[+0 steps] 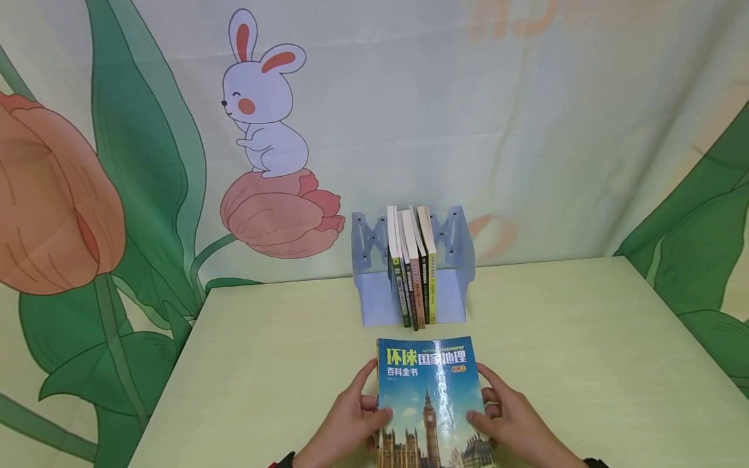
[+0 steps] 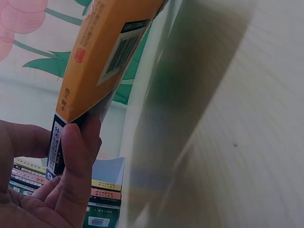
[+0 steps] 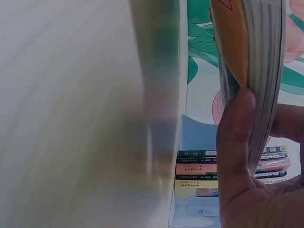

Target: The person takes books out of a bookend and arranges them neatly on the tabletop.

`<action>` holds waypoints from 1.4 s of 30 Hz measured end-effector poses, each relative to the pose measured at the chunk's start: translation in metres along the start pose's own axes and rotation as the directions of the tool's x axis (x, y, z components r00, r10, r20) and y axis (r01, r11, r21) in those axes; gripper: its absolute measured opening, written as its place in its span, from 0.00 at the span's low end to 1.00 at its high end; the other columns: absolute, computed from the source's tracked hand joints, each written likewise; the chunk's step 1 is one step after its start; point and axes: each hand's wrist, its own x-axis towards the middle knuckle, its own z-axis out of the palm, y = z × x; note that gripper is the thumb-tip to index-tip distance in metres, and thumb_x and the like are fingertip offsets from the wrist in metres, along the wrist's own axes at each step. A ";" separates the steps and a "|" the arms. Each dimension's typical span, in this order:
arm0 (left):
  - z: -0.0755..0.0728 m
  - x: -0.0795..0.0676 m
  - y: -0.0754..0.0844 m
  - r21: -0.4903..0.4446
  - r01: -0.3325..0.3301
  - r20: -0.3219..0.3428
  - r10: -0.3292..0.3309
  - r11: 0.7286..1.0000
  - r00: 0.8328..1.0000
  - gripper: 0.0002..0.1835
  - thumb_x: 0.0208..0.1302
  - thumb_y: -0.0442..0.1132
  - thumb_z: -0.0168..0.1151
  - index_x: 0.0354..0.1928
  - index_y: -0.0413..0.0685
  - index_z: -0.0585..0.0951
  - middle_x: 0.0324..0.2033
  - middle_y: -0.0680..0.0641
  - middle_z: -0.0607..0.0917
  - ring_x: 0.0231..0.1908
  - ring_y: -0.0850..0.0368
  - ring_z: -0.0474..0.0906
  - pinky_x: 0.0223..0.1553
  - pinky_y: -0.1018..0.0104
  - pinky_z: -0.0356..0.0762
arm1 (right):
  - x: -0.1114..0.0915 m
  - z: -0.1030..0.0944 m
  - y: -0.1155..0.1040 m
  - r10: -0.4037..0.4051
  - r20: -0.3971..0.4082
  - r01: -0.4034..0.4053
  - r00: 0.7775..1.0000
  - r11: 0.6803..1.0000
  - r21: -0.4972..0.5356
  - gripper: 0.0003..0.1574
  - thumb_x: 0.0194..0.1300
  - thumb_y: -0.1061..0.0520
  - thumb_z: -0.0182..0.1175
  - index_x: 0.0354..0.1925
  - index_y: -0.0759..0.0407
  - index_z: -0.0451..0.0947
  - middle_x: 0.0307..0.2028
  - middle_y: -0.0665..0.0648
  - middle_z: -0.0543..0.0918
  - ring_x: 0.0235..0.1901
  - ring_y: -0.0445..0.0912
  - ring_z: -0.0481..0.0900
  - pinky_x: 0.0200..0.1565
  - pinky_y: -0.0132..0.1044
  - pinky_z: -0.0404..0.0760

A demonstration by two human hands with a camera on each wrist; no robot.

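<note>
A blue-covered book [image 1: 430, 396] with a clock tower on its front is held between both hands, raised off the table. The left hand [image 1: 354, 413] grips its left edge, thumb on the cover and fingers behind. At the opposite edge, the right hand [image 1: 512, 416] holds it the same way. In the left wrist view the book's orange spine [image 2: 80, 80] and a barcode on the back show above the left hand [image 2: 52, 190]. The right wrist view shows the page edges [image 3: 263, 71] pinched by the right hand [image 3: 256, 194].
Behind the book stands a blue bookend rack [image 1: 374, 305] with several upright books [image 1: 412, 266], leaning slightly. It sits near the back edge of the pale table [image 1: 263, 364]. A cloth backdrop [image 1: 409, 110] printed with a rabbit and tulips hangs behind.
</note>
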 end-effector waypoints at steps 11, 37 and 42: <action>0.002 0.003 -0.008 0.027 -0.011 0.014 0.010 1.000 1.000 0.48 0.64 0.34 0.63 0.79 0.53 0.45 0.34 0.43 0.88 0.22 0.56 0.80 0.17 0.64 0.77 | 0.004 0.002 0.008 -0.011 0.031 0.012 0.999 1.000 -0.029 0.56 0.61 0.53 0.68 0.77 0.60 0.47 0.32 0.54 0.78 0.26 0.45 0.74 0.27 0.36 0.76; 0.006 0.006 -0.022 0.110 0.093 0.012 -0.095 0.990 0.995 0.47 0.65 0.38 0.64 0.78 0.47 0.45 0.31 0.47 0.87 0.27 0.56 0.80 0.25 0.68 0.73 | 0.003 0.008 0.015 0.090 0.032 -0.089 0.995 0.996 -0.021 0.57 0.58 0.53 0.70 0.76 0.56 0.49 0.35 0.58 0.76 0.28 0.47 0.76 0.29 0.38 0.80; 0.007 0.006 -0.022 0.121 0.099 0.010 -0.101 0.988 0.995 0.47 0.65 0.38 0.64 0.78 0.47 0.46 0.29 0.48 0.86 0.26 0.57 0.79 0.23 0.68 0.71 | 0.004 0.008 0.016 0.096 0.033 -0.096 0.995 0.995 -0.026 0.57 0.58 0.53 0.70 0.76 0.57 0.49 0.36 0.58 0.76 0.28 0.47 0.76 0.29 0.38 0.80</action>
